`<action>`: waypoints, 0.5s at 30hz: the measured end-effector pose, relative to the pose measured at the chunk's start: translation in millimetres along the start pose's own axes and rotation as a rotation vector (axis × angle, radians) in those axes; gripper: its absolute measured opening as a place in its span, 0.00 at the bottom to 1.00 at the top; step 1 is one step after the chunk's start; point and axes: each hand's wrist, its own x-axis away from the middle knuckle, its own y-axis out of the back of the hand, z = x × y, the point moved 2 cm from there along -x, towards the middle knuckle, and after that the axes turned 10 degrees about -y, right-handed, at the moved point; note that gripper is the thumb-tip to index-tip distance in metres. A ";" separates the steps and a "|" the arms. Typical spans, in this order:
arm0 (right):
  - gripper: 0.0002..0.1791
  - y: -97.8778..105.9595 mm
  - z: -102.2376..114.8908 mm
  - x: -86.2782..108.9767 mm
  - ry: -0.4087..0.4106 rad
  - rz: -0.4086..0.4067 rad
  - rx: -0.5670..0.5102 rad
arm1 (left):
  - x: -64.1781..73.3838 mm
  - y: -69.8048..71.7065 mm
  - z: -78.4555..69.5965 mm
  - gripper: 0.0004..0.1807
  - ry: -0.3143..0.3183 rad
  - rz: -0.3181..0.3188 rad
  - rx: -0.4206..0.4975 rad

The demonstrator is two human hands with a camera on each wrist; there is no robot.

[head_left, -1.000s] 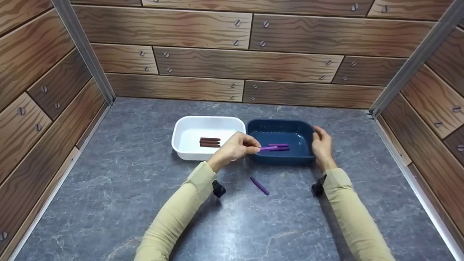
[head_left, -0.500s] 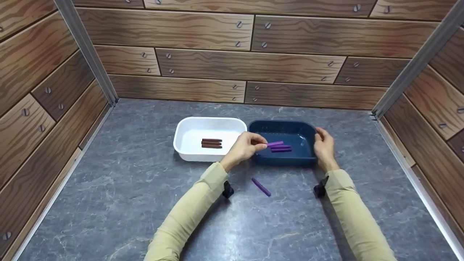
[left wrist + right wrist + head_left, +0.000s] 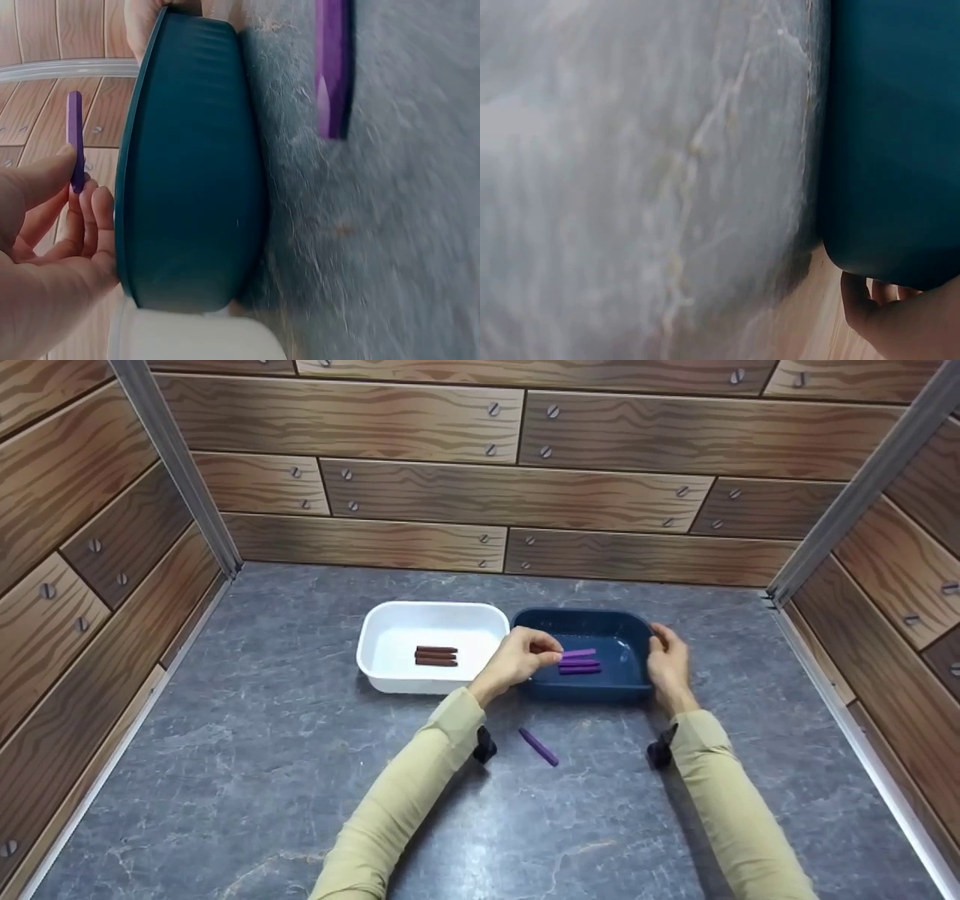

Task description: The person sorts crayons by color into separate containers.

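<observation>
My left hand (image 3: 517, 660) is over the left part of the dark blue plastic bin (image 3: 585, 694), pinching a purple crayon (image 3: 74, 139) between thumb and fingertips. Below the held crayon, two more purple crayons (image 3: 580, 670) lie side by side on the bin's floor. At the bin's right end, my right hand (image 3: 670, 667) holds the wall by its rim; the right wrist view has its fingers (image 3: 857, 300) against the end wall. Another purple crayon (image 3: 538, 746) lies slanted on the table in front of the bin.
A white bin (image 3: 390, 684) stands directly left of the blue one, with several brown crayons (image 3: 436, 656) lined up inside. Wood-patterned panels (image 3: 420, 491) with metal corner posts (image 3: 180, 472) enclose the grey marbled tabletop (image 3: 262, 750) at the back and sides.
My left hand has moved right and slightly farther over the blue bin, carrying the purple crayon above the two inside. The right hand stays at the bin's end.
</observation>
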 end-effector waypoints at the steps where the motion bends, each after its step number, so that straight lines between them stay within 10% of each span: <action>1: 0.25 -0.3 -0.3 -0.2 -0.002 -0.001 -0.002 | -1.3 -1.7 0.3 0.07 0.000 -0.004 0.002; 15: 0.25 -0.3 -1.6 -0.6 0.030 0.003 -0.016 | -21.9 -18.0 2.3 0.03 0.076 -0.115 -0.085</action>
